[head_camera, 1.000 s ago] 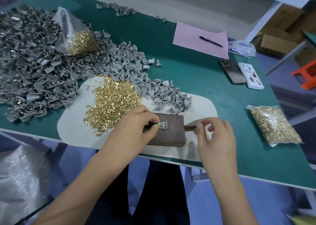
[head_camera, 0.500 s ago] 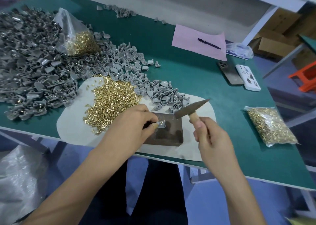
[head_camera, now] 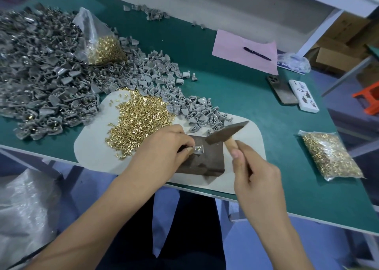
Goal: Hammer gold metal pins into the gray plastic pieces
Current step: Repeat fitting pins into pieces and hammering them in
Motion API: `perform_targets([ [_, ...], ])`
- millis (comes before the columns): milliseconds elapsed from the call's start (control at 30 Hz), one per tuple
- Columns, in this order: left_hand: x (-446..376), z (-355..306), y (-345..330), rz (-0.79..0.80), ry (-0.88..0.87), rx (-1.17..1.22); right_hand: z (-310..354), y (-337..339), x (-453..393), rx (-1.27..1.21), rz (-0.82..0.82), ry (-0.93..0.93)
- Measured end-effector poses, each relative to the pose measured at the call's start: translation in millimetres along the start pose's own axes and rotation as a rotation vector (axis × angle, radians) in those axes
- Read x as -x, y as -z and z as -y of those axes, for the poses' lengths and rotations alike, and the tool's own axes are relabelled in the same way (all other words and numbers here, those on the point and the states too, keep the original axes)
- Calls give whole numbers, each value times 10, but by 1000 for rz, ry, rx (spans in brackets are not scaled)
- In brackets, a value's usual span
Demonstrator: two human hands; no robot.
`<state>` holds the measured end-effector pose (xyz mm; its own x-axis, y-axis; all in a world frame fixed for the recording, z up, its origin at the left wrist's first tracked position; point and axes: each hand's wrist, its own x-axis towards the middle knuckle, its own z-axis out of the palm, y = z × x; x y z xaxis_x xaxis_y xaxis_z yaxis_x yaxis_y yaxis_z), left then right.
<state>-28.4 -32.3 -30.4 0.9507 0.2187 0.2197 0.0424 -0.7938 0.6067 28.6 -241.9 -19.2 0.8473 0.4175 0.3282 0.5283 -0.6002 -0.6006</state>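
Hundreds of gray pieces [head_camera: 47,81] heap at the worktop's [head_camera: 235,97] left, loose pins [head_camera: 139,120] beside them. Our left hand [head_camera: 164,146] pinches one piece [head_camera: 198,149] on the block [head_camera: 205,159], a pin seemingly seated in it, fingertips [head_camera: 189,151] just beside the target. Our right hand [head_camera: 254,173] wraps the handle, the hammer [head_camera: 225,131] raised above the block. We should strike short and square, keeping the piece flat and our fingertips clear of the head.

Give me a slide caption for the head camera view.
Left hand pinches a small gray plastic piece on a dark block; right hand holds a wooden-handled hammer above it.
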Motion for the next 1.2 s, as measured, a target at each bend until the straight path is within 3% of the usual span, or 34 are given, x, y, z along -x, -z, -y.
perform_targets([
  [100,-8,-5,-1,2,-5,-1,30,25,6,15,-63,28],
  [200,-11,8,-2,8,-17,-13,60,-12,10,160,127,-8],
  [367,-13,12,3,11,-24,-8,77,46,-2,17,-33,5],
  [500,-22,27,-4,5,-34,-27,88,4,-13,195,147,-24],
  [633,-31,47,-5,7,-34,-11,106,65,-66,2,-68,-22],
  [667,-30,48,-8,3,-35,-13,125,56,-48,-8,-58,-15],
  [767,-32,47,-11,6,-53,-50,150,7,21,142,167,-42],
  [867,-32,48,-6,4,-44,-51,103,36,15,150,110,-54],
  [1000,-18,53,-17,-1,-18,2,-69,21,-25,272,-55,-181],
  [1133,25,61,-64,-23,49,141,-288,-86,-48,372,79,-451],
  [1200,56,58,-76,-46,61,160,-275,-136,-29,418,69,-470],
])
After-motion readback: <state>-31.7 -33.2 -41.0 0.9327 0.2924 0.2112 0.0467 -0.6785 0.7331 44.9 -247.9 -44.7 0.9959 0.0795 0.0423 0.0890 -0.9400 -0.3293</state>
